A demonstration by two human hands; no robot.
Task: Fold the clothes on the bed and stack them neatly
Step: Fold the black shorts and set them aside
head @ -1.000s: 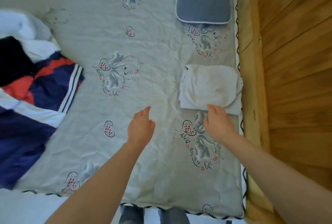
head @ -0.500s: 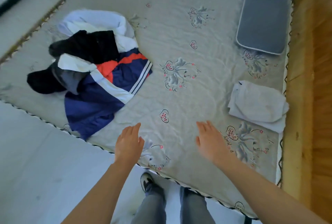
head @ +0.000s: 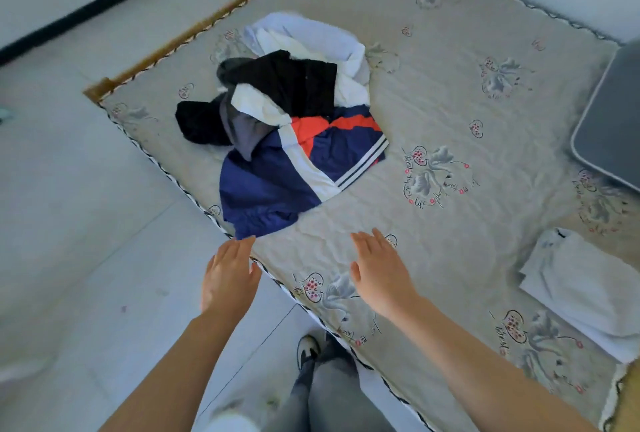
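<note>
A heap of unfolded clothes lies on the bed's left side: a navy jacket (head: 273,186) with red and white panels in front, black garments (head: 294,82) and a white one (head: 311,33) behind it. One folded white garment (head: 581,286) rests near the bed's right edge. My left hand (head: 228,276) hovers over the bed's near edge, fingers straight, its fingertips just short of the navy jacket's hem. My right hand (head: 381,272) is held flat above the sheet, holding nothing.
The bed carries a beige quilted sheet (head: 467,120) printed with hearts and grey flowers. A grey pillow (head: 613,127) lies at the far right. White tiled floor (head: 86,224) is to the left, and my legs and a shoe (head: 308,352) stand by the bed's near edge.
The view has swung left from the folded white garment to the clothes heap. Both hands have moved left with it, away from the folded garment and toward the navy jacket.
</note>
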